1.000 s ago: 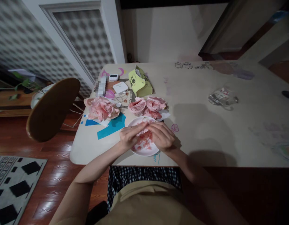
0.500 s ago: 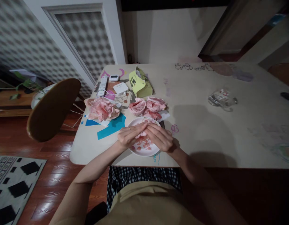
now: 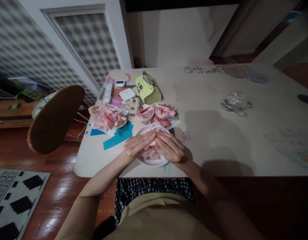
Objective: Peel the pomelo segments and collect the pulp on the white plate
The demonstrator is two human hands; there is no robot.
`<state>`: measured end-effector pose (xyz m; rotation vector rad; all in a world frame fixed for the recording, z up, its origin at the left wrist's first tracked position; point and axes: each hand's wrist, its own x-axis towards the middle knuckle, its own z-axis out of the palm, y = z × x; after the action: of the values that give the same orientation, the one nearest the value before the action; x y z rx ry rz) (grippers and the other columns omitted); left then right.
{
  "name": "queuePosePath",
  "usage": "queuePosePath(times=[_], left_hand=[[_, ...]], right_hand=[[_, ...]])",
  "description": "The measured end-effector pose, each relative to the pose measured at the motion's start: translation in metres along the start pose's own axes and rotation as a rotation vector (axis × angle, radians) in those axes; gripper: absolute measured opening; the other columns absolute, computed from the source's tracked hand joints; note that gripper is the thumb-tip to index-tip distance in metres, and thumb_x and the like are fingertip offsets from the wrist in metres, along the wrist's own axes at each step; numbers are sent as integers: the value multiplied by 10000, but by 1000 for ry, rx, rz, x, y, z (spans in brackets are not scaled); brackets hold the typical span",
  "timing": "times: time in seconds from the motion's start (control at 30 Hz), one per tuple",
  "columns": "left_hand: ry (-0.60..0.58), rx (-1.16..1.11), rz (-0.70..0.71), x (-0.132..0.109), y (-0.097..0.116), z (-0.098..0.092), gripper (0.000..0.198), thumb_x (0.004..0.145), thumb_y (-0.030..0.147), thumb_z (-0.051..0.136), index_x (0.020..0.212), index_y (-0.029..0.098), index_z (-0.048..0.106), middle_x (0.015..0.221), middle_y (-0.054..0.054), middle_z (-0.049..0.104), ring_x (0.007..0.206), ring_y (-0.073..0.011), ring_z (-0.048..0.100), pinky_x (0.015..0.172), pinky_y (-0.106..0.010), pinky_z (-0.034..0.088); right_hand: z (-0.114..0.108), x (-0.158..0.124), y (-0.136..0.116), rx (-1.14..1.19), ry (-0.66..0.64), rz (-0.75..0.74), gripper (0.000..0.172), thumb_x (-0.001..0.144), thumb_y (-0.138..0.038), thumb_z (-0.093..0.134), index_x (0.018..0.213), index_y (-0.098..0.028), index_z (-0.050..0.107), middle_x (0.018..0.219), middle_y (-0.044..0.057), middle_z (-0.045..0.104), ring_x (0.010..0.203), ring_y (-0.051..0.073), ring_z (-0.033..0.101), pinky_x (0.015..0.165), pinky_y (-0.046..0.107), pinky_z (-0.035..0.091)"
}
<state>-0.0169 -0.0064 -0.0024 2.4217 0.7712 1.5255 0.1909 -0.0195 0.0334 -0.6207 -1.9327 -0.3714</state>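
Over a white plate (image 3: 157, 164) near the table's front edge, my left hand (image 3: 137, 144) and my right hand (image 3: 171, 146) meet at the fingertips. Between them is a pale pink pomelo segment (image 3: 152, 143), mostly covered by my fingers. Both hands are closed on it. Loose bits of pink pulp (image 3: 152, 154) lie on the plate below. Just behind the plate rest larger peeled pomelo chunks (image 3: 145, 114), with white pith and red flesh. Left of these is a heap of pink peel and membrane (image 3: 107, 116) on white paper.
A yellow-green visor cap (image 3: 149, 89), a white box (image 3: 127, 94) and a small device with a dark screen (image 3: 120, 83) sit at the back left. Blue paper shapes (image 3: 119, 136) lie left of the plate. A clear glass-like item (image 3: 235, 101) stands right. A chair (image 3: 56, 120) is at the left.
The view has shifted slightly. Both hands stay together over the plate on the pomelo segment, with hardly any movement in the fingers.
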Motion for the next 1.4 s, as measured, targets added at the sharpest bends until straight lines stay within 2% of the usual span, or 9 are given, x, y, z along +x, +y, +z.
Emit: queuePosePath(times=[0.13, 0.3, 0.47, 0.57, 0.63, 0.77, 0.87, 0.97, 1.4], left_hand=[[7, 102, 167, 4, -1, 1, 564, 1005, 134, 599, 1550, 224, 488, 1437, -81, 671, 1231, -228, 731, 987, -292, 665], [28, 140, 193, 14, 6, 2, 489, 1019, 161, 582, 1498, 258, 559, 1371, -58, 714, 1173, -217, 759, 919, -289, 692], [218, 90, -34, 18, 14, 12, 493, 986, 126, 629, 1461, 255, 603, 1214, -67, 793, 1004, -185, 815, 821, -218, 678], [160, 40, -205, 18, 19, 17, 630, 970, 218, 694, 1561, 215, 474, 1203, -97, 797, 1009, -185, 814, 835, -202, 663], [106, 24, -222, 17, 19, 16, 677, 976, 285, 704, 1587, 197, 427, 1226, -116, 787, 1060, -198, 803, 885, -231, 663], [79, 64, -103, 18, 16, 13, 515, 1012, 334, 657, 1504, 218, 557, 1268, -113, 768, 1015, -200, 814, 845, -244, 678], [87, 94, -73, 21, 13, 10, 450, 1000, 299, 673, 1444, 245, 624, 1224, -87, 783, 888, -179, 828, 745, -216, 680], [107, 83, -125, 23, 14, 8, 395, 949, 266, 742, 1341, 237, 704, 1172, -80, 800, 906, -190, 828, 773, -229, 683], [161, 16, -203, 24, 17, 9, 310, 886, 267, 813, 1192, 225, 784, 1091, -67, 823, 876, -201, 829, 790, -250, 676]], right_hand=[[5, 3, -2, 85, 51, 95, 264, 959, -82, 637, 1195, -133, 744, 1018, 99, 802, 1013, 221, 763, 913, 347, 664], [10, 7, 0, 126, 90, 242, 264, 982, -90, 600, 1170, -176, 764, 958, 76, 796, 909, 201, 764, 853, 348, 661], [13, 3, 9, 168, 94, 289, 371, 974, -51, 598, 1254, -250, 740, 999, 36, 810, 927, 179, 775, 856, 353, 670], [10, -3, 13, 131, 42, 198, 433, 964, -43, 621, 1346, -236, 691, 1081, 49, 814, 1016, 190, 775, 919, 361, 671], [6, -6, 15, 106, -14, 64, 427, 960, -48, 639, 1362, -189, 678, 1147, 71, 805, 1109, 202, 758, 977, 355, 660], [1, -8, 16, 86, -89, -87, 373, 963, -63, 651, 1331, -113, 684, 1190, 106, 791, 1189, 211, 730, 1036, 341, 639], [4, -8, 16, 141, -51, 55, 368, 978, -51, 616, 1328, -146, 685, 1145, 96, 798, 1133, 202, 748, 970, 356, 665], [10, -8, 13, 175, 9, 176, 319, 977, -54, 624, 1248, -194, 720, 1039, 57, 809, 1009, 185, 775, 893, 357, 682], [10, -5, 6, 97, 102, 314, 270, 931, -48, 663, 1120, -211, 763, 953, 29, 817, 873, 153, 791, 850, 255, 659]])
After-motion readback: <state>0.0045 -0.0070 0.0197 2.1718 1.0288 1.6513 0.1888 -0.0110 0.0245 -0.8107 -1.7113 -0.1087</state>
